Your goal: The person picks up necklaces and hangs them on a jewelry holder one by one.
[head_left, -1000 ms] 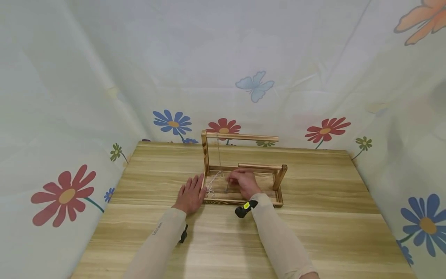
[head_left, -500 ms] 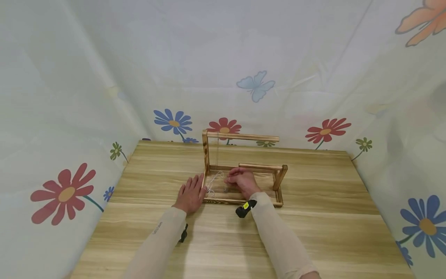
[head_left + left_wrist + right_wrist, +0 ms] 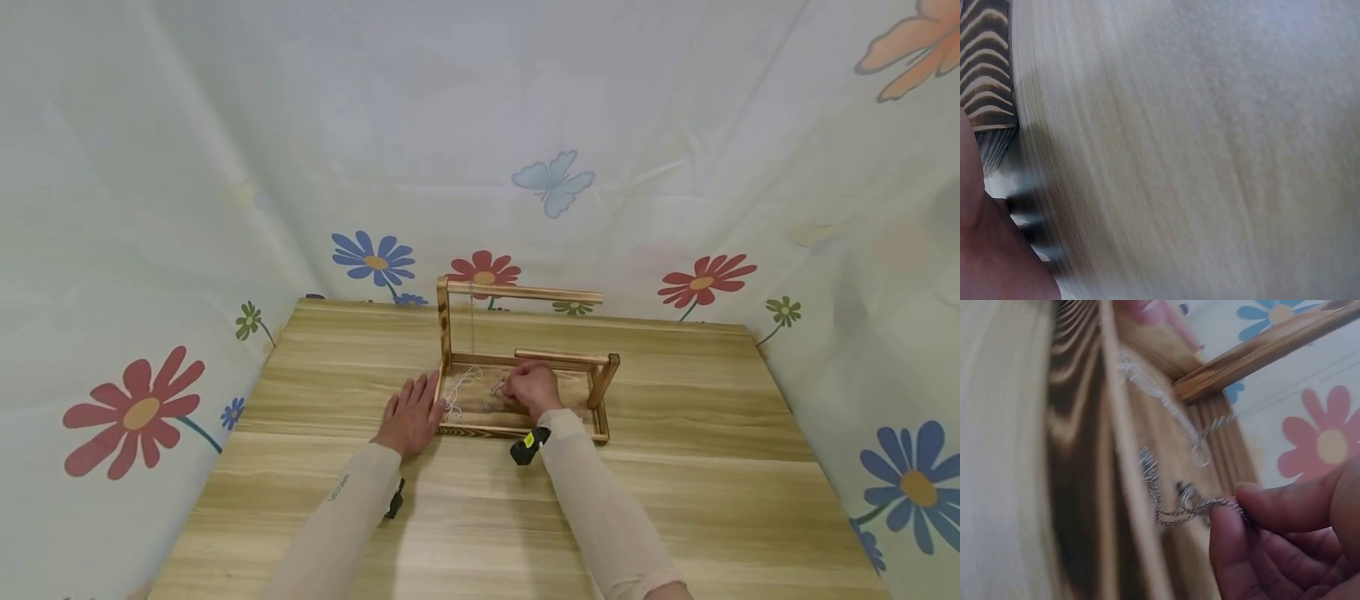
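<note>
A wooden jewellery stand [image 3: 522,291] with two bars and a shallow tray base [image 3: 487,433] stands on the table. My right hand [image 3: 534,389] is over the tray, thumb and forefinger pinching a thin silver chain [image 3: 1213,503]. From the pinch, the chain trails down to the tray floor, where part of it lies bunched. My left hand [image 3: 408,417] lies with fingers extended along the tray's left end, thumb side at its edge. A pale, clear-looking strand [image 3: 1160,394] lies looped at the tray's left side.
Another thin chain [image 3: 472,325] hangs from the upper bar near the left post [image 3: 443,325]. A lower bar [image 3: 558,356] runs behind my right hand to the right post [image 3: 602,382]. Flower-printed cloth [image 3: 637,167] surrounds the wood-grain table [image 3: 697,400].
My right hand shifts slightly left, then back right, with the chain in its pinch; a bit of chain now shows left of the fingertips. The left hand stays in place.
</note>
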`<action>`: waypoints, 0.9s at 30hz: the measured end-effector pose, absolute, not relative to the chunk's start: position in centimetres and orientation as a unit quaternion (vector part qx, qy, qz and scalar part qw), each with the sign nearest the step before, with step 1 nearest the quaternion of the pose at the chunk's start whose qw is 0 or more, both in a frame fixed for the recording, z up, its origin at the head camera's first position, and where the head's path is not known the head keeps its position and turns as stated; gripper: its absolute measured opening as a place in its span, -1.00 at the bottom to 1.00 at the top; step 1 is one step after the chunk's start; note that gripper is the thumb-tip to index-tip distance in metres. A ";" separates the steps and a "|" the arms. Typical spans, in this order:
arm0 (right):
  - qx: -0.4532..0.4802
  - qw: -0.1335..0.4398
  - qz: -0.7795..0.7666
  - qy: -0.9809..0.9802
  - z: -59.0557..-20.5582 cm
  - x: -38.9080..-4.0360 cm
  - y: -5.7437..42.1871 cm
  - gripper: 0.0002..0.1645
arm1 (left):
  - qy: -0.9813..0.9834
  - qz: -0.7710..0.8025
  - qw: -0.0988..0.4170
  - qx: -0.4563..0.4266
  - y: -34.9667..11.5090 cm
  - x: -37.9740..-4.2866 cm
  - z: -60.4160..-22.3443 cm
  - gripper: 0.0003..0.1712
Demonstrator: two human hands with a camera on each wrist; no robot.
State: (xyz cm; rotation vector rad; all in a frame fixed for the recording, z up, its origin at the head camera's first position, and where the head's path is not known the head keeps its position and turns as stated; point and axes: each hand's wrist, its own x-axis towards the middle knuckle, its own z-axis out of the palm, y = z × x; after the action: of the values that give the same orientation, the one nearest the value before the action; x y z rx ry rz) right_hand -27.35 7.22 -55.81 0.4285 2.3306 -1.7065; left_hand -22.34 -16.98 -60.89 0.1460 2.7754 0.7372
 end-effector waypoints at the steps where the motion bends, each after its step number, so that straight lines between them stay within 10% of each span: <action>1: 0.142 0.103 -0.567 0.805 -56.1 -27.4 7.3 -0.85 | 0.957 0.254 0.131 0.050 -17.0 -22.4 -60.9 -0.24; 15: -0.106 0.049 -0.370 0.922 -57.8 -26.6 6.1 -0.98 | 0.958 0.258 0.115 0.051 -16.7 -22.1 -60.2 -0.26; 27: -0.177 0.089 -0.286 0.938 -58.3 -25.7 5.2 -0.58 | 0.958 0.256 0.119 0.051 -16.9 -22.4 -61.2 -0.24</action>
State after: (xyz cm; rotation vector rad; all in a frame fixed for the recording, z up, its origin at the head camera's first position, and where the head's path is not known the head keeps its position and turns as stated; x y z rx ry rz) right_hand -25.68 5.17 -58.28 -0.5258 2.7895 -0.8509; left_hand -22.43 -16.93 -61.23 0.1498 2.7999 0.7496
